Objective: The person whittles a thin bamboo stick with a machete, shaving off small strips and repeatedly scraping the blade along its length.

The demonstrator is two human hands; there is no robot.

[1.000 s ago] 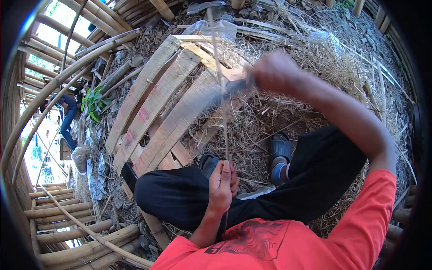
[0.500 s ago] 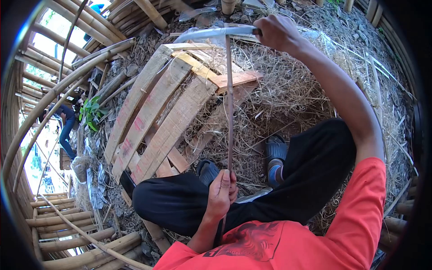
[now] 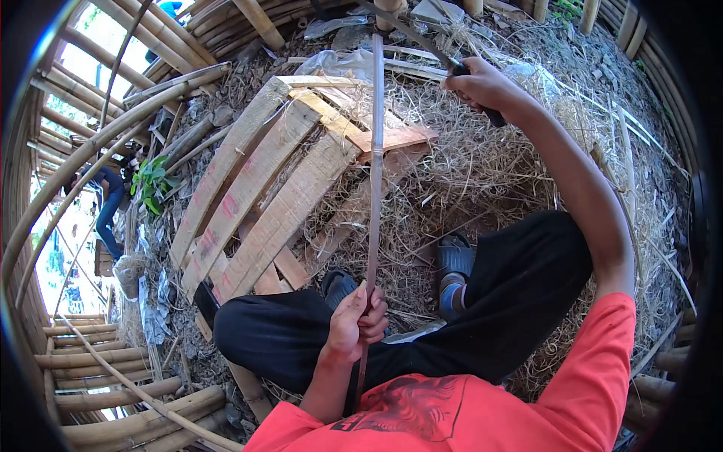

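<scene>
My left hand (image 3: 355,322) is closed around the lower part of a long, thin bamboo strip (image 3: 376,181), low in front of the red shirt. The strip stands nearly upright in view, its far end reaching past the planks. Up and to the right, my right hand (image 3: 486,89) grips the dark handle of a machete (image 3: 422,41). Its long blade points up and left, beyond the strip's far end and apart from it as far as I can tell; the tip runs out of view.
A slatted wooden pallet (image 3: 256,197) lies ahead on the left. Dry shavings (image 3: 497,162) cover the ground around the sandalled feet. Bamboo poles (image 3: 135,422) form a frame at the left. Another person (image 3: 108,197) is at the far left, near a leafy plant (image 3: 151,183).
The machete, which lay across the strip's upper part, has swung away, its blade now tilted up and left. My right hand has moved slightly down and right. The left hand keeps its hold.
</scene>
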